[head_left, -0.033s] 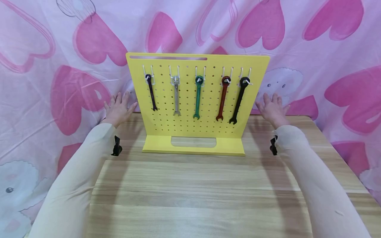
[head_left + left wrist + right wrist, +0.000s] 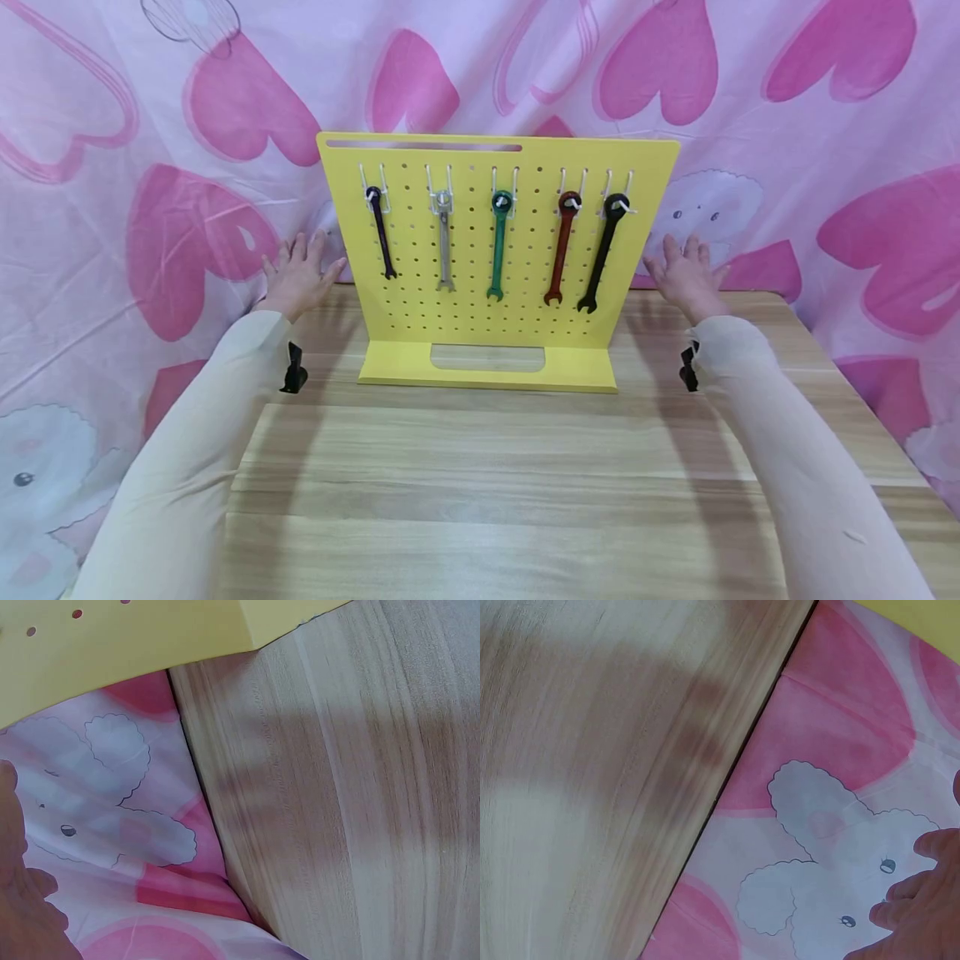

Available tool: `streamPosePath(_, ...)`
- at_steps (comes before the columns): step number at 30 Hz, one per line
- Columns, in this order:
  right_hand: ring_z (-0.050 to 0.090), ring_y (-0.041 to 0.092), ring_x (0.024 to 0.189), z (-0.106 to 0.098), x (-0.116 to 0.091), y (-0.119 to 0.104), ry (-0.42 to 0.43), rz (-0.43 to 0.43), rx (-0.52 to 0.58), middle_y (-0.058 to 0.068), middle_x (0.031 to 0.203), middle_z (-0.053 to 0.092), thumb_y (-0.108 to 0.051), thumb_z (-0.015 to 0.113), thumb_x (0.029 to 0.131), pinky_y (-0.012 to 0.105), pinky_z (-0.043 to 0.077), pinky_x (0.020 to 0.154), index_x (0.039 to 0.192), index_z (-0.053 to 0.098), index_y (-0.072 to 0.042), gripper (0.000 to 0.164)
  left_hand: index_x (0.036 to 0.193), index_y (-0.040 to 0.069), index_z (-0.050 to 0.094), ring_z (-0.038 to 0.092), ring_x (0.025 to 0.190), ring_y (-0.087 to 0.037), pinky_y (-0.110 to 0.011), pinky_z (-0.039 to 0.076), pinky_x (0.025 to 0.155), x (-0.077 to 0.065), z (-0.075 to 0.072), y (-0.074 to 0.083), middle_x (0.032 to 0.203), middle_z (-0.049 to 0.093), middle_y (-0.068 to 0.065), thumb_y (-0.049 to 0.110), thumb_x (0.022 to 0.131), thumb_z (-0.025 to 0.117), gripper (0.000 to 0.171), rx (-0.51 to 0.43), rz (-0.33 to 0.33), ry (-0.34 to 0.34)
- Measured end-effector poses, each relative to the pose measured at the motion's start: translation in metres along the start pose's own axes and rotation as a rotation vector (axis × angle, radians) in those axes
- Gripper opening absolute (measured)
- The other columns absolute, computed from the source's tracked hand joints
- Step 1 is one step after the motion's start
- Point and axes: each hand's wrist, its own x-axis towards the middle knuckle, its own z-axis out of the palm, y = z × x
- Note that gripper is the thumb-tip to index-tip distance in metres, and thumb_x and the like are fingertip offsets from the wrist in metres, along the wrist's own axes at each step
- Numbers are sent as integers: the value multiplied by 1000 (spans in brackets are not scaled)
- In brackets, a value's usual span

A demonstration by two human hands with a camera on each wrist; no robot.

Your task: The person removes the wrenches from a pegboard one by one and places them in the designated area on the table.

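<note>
A yellow pegboard [image 2: 472, 250] stands upright on the table, with several wrenches hanging in a row from white hooks. From left to right they are a small dark wrench [image 2: 382, 233], a silver wrench [image 2: 445, 242], a green wrench [image 2: 499, 246], a red wrench [image 2: 562, 248] and a larger black wrench [image 2: 603, 253]. My left hand [image 2: 296, 279] is spread beside the board's left edge, holding nothing. On the opposite side, my right hand [image 2: 687, 279] has its fingers spread and holds nothing. Both wrist views catch only part of each hand, in front of the curtain.
The board's yellow foot [image 2: 487, 379] lies flat on the wooden table [image 2: 487, 475]. Behind the table hangs a pink curtain [image 2: 660, 67] printed with hearts and white cartoon animals. A black wrist mount [image 2: 295, 369] shows at the left cuff, another black mount [image 2: 688, 368] at the right.
</note>
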Motion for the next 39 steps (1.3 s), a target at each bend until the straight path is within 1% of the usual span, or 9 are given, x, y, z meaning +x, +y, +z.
streamPosePath(10, -11, 49, 137, 3, -1, 7, 23, 14, 65, 31, 150, -11, -60, 18, 96, 74, -14, 98, 150, 3, -7, 77, 150, 8, 3, -5, 137, -53, -72, -9, 103, 0, 2, -1, 152, -1, -30, 52, 99, 27, 72, -22, 17, 1)
streamPosePath(15, -4, 48, 139, 6, -5, 11, 58, -3, 111, 32, 151, -4, -56, 22, 98, 73, -9, 102, 149, 7, -3, 75, 150, 8, 3, -5, 137, -52, -72, -10, 104, -1, 5, -1, 152, 1, -30, 52, 99, 27, 72, -30, 26, 10)
streamPosePath(21, 16, 50, 136, 13, -15, 13, 156, -43, 219, 34, 148, 18, -47, 32, 100, 66, 13, 109, 145, 22, 3, 68, 150, 7, 3, -3, 137, -53, -73, -8, 103, -2, 11, -2, 151, 5, -32, 52, 99, 26, 72, -54, 43, 38)
streamPosePath(24, 32, 48, 128, 20, -22, 13, 272, -75, 309, 34, 139, 35, -37, 40, 100, 59, 27, 106, 138, 36, 7, 58, 150, 8, 4, -2, 136, -55, -72, -5, 105, -4, 14, -1, 151, 7, -32, 51, 99, 26, 70, -106, 55, 67)
streamPosePath(26, 45, 43, 118, 25, -27, 12, 374, -93, 377, 31, 129, 47, -31, 45, 99, 51, 37, 100, 130, 46, 8, 50, 150, 7, 6, -1, 136, -55, -71, -4, 106, -7, 17, 0, 151, 8, -32, 49, 100, 27, 69, -163, 66, 91)
streamPosePath(28, 54, 34, 102, 31, -32, 9, 476, -112, 438, 27, 115, 58, -27, 50, 98, 41, 45, 87, 121, 55, 7, 41, 150, 6, 9, 3, 137, -53, -67, 0, 109, -10, 20, 1, 151, 11, -30, 45, 101, 29, 66, -241, 82, 128)
streamPosePath(32, 53, 7, 81, 41, -42, 1, 628, -112, 586, 10, 92, 62, -25, 56, 95, 15, 41, 69, 107, 64, 3, 31, 147, 2, 25, 33, 131, -47, -56, 22, 111, -14, 28, 3, 148, 29, -25, 34, 101, 37, 57, -438, 98, 262)
streamPosePath(35, 53, -3, 75, 46, -48, -7, 692, -121, 728, -2, 86, 60, -20, 60, 93, 7, 43, 67, 104, 65, 4, 27, 142, 3, 38, 49, 121, -37, -46, 38, 105, -16, 35, 9, 141, 44, -18, 31, 100, 42, 50, -596, 57, 341)
streamPosePath(39, 57, -2, 70, 49, -55, -24, 698, -149, 953, -11, 83, 59, -8, 62, 90, 8, 49, 66, 105, 62, 10, 23, 137, 10, 48, 52, 119, -18, -31, 42, 102, -17, 41, 20, 136, 52, -11, 33, 98, 47, 45, -813, -43, 371)
